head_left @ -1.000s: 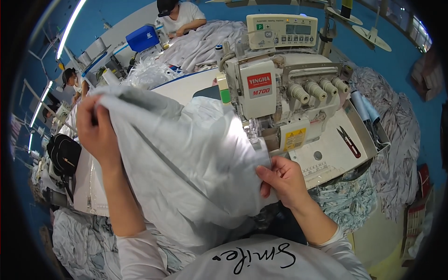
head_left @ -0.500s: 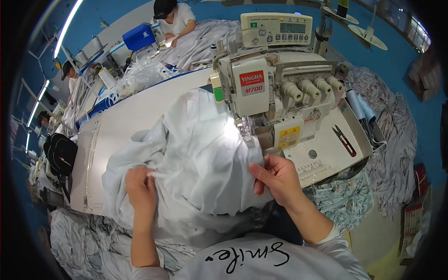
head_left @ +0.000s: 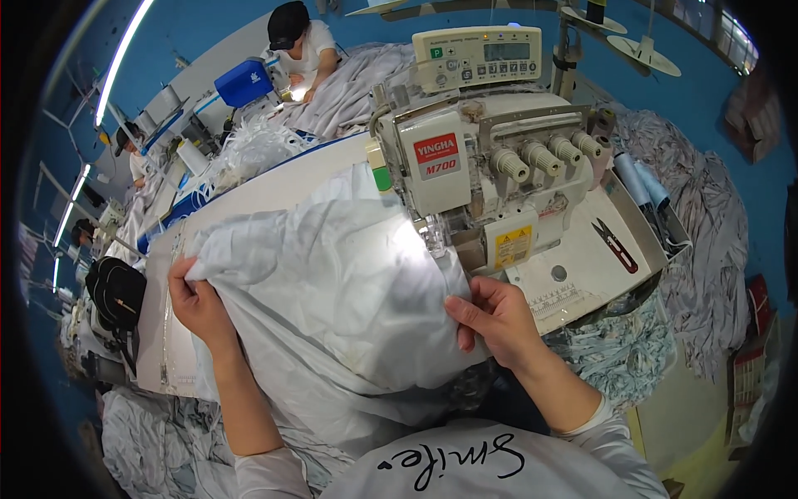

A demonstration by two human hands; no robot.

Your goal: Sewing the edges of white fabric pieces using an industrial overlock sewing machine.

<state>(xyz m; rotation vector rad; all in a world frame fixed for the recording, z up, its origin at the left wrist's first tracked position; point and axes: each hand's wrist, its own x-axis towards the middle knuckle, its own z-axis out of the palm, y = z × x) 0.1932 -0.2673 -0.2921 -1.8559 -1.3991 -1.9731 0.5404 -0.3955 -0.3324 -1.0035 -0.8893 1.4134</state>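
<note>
A large piece of white fabric (head_left: 332,283) spreads across the table, one edge running under the presser foot area of a white overlock sewing machine (head_left: 440,175). A bright lamp lights the cloth at the needle. My left hand (head_left: 199,303) is closed on the fabric's far left edge and pulls it out fairly flat. Close to the front of the machine, my right hand (head_left: 495,316) pinches the fabric's right edge between thumb and fingers. The lower part of the cloth hangs toward my lap.
Red-handled thread snips (head_left: 615,246) lie on the machine's right bed, beside a tray with blue thread cones (head_left: 642,185). Fabric heaps (head_left: 698,224) lie at right and lower left. A black bag (head_left: 116,291) hangs at the table's left end. Across the table, a person (head_left: 303,50) works at another machine.
My left hand has moved left and slightly up, drawing the bunched fabric out flatter and wider. The right hand keeps its pinch in nearly the same place.
</note>
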